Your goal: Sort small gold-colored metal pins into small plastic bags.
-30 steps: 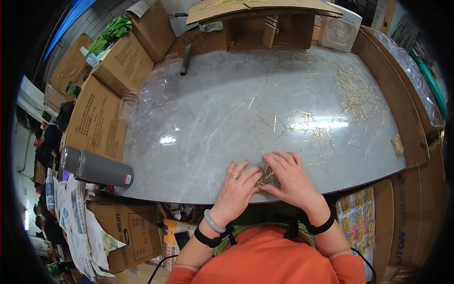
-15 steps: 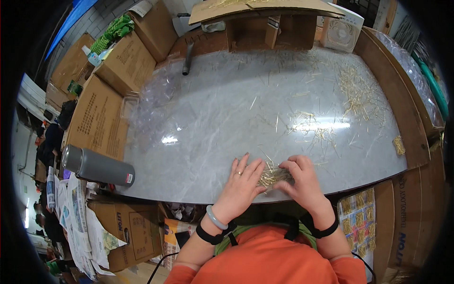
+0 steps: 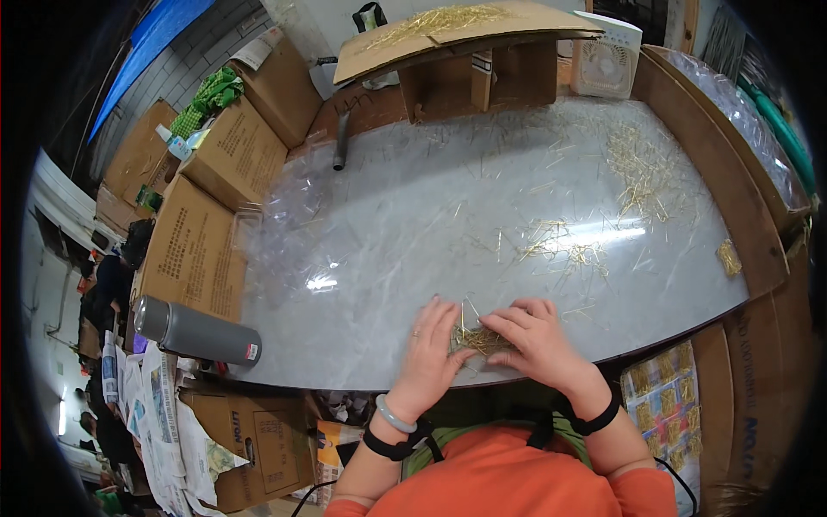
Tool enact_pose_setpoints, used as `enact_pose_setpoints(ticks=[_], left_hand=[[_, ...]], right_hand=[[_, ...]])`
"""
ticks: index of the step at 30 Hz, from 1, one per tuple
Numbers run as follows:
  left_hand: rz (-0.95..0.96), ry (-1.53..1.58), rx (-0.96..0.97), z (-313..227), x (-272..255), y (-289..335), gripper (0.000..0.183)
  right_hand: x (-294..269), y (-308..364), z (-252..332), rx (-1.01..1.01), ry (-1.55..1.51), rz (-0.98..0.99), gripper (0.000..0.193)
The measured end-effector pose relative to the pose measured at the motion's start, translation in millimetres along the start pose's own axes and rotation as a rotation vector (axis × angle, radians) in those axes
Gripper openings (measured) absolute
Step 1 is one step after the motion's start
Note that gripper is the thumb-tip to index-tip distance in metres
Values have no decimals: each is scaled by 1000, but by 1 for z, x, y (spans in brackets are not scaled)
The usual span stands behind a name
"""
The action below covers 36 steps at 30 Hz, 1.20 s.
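Note:
Near the front edge of the grey table, a small bundle of thin gold metal pins (image 3: 482,339) lies between my two hands. My left hand (image 3: 428,351) holds its left end, fingers straight and close together, thumb against the near side. My right hand (image 3: 541,346) grips the right end with bent fingers and thumb. One or two pins stick up out of the bundle on the far side. Beyond my hands is a loose pile of the same pins (image 3: 560,243), and a larger scatter of pins (image 3: 639,172) lies farther right.
A grey bottle (image 3: 198,331) lies at the table's left edge, with clear plastic pieces (image 3: 293,220) beyond it. A black tube (image 3: 341,142) lies at the back. Cardboard boxes (image 3: 194,246) line the left side. A white fan (image 3: 605,65) stands back right; a small pin bundle (image 3: 729,257) sits far right.
My hands and the bundle sit slightly lower and farther left in the picture. The left fingers are more upright and closer together. The whole view has shifted a little.

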State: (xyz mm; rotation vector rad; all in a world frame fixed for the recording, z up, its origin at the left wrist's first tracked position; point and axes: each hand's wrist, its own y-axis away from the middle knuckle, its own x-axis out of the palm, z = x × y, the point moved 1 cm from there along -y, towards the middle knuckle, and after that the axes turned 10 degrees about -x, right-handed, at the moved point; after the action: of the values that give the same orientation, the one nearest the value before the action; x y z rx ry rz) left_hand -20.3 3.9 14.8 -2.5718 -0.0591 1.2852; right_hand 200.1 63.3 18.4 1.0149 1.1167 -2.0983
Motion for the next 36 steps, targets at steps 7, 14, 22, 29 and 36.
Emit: enact_pose_setpoints(ticks=[7,14,22,29,36], left_hand=[[208,-132,9,4,-8,-3,105],[115,-105,38,-6,5,3,84],[22,-91,57,-23,23,0,69],[32,-75,52,-22,26,-1,71],[46,-44,74,-17,27,0,75]], right_hand=[[15,-8,-2,-83,-242,36,58],[-11,-1,7,38,-7,-92,55],[2,7,16,170,-173,-214,54],[20,16,21,163,-260,-208,54],[7,11,22,108,-302,-29,77]])
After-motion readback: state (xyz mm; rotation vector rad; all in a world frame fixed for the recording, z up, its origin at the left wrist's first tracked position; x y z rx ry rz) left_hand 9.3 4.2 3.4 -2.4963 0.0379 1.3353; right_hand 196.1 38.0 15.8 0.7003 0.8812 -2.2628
